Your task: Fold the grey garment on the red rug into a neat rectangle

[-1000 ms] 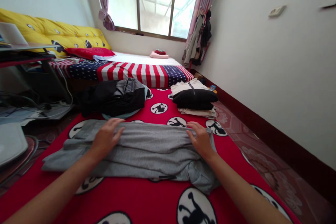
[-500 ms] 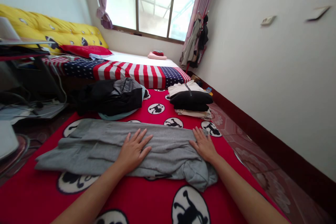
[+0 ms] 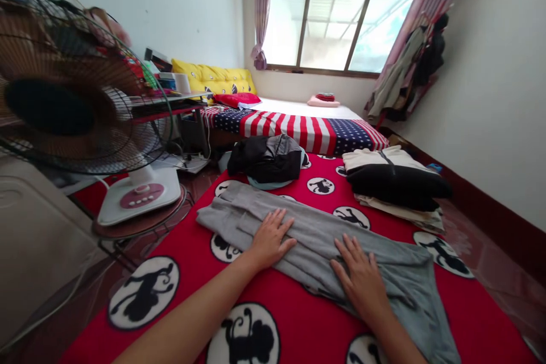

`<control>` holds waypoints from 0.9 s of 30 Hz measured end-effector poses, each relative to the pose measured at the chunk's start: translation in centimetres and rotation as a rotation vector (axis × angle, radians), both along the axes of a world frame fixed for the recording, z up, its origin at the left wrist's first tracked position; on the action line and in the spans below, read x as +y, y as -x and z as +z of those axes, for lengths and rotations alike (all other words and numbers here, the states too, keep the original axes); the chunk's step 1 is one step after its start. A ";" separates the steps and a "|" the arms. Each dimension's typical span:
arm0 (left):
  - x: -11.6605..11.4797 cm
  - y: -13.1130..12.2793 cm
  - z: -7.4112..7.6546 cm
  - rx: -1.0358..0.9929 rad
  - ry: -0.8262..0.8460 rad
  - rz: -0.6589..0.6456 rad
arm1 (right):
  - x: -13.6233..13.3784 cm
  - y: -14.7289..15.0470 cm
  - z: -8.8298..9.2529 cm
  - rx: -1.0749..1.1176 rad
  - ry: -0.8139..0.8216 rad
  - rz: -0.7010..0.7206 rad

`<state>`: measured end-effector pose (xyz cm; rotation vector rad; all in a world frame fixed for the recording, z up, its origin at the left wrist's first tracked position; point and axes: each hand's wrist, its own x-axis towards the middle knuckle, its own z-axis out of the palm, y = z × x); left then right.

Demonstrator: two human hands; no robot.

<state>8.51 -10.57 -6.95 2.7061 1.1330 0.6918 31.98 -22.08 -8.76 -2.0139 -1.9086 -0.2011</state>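
Note:
A grey garment (image 3: 315,227), folded long and narrow, lies across the red blanket (image 3: 187,307) with its round monkey prints. It looks like a hoodie or sweatpants; I cannot tell which. My left hand (image 3: 271,239) rests flat on its middle, fingers spread. Nearer its right part, my right hand (image 3: 360,270) also lies palm down with the fingers stretched out. Neither hand grips the cloth. The garment's right end spreads wide toward the lower right, partly behind my right forearm.
A stack of folded clothes (image 3: 396,176) sits at the blanket's right edge. Behind the garment lies a heap of dark clothes (image 3: 268,159). A fan (image 3: 140,193) stands on a stool at left. Farther back is a bed (image 3: 294,131) below the window.
The view has swung left, bringing the fan into sight. The garment's bunched right end is now spread out flatter, and my right hand has moved inward along the cloth toward my left hand.

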 end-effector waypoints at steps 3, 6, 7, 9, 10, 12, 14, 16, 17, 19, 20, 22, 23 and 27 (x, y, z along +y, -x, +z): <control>0.5 3.5 -0.2 -0.125 -0.066 0.173 | -0.3 -0.9 -0.1 0.192 -0.117 0.066; 1.1 6.6 -0.2 -0.198 -0.102 0.431 | -1.1 -1.3 0.8 0.457 -0.324 0.021; 1.2 7.4 -0.2 -0.187 -0.101 0.502 | -1.4 -1.4 1.2 0.544 -0.396 -0.034; 1.4 8.2 -0.1 -0.144 -0.088 0.590 | -2.1 -2.1 2.0 0.687 -0.499 -0.178; 1.5 8.4 0.0 -0.111 -0.081 0.613 | -2.4 -2.7 2.2 0.737 -0.527 -0.253; 1.7 8.3 0.1 -0.039 -0.071 0.648 | -3.1 -4.3 2.5 0.789 -0.538 -0.373; 1.8 8.0 0.3 0.016 -0.048 0.686 | -3.7 -6.1 2.4 0.778 -0.473 -0.429; 1.9 7.7 0.5 0.043 -0.013 0.717 | -4.1 -7.7 2.0 0.774 -0.341 -0.421; 2.0 7.6 0.5 0.052 0.002 0.726 | -4.3 -8.2 1.8 0.779 -0.269 -0.411; 2.1 7.5 0.6 0.057 0.013 0.729 | -4.3 -8.7 1.6 0.778 -0.170 -0.407; 2.1 7.6 0.7 0.053 0.015 0.728 | -4.2 -8.8 1.6 0.759 -0.146 -0.416; 2.0 7.6 0.8 0.038 0.033 0.741 | -3.8 -8.8 1.8 0.670 -0.109 -0.432; 1.9 7.6 0.8 0.029 0.050 0.754 | -3.5 -8.8 2.0 0.610 -0.083 -0.430; 1.6 7.5 1.0 0.003 0.105 0.789 | -2.2 -9.2 2.3 0.363 0.013 -0.372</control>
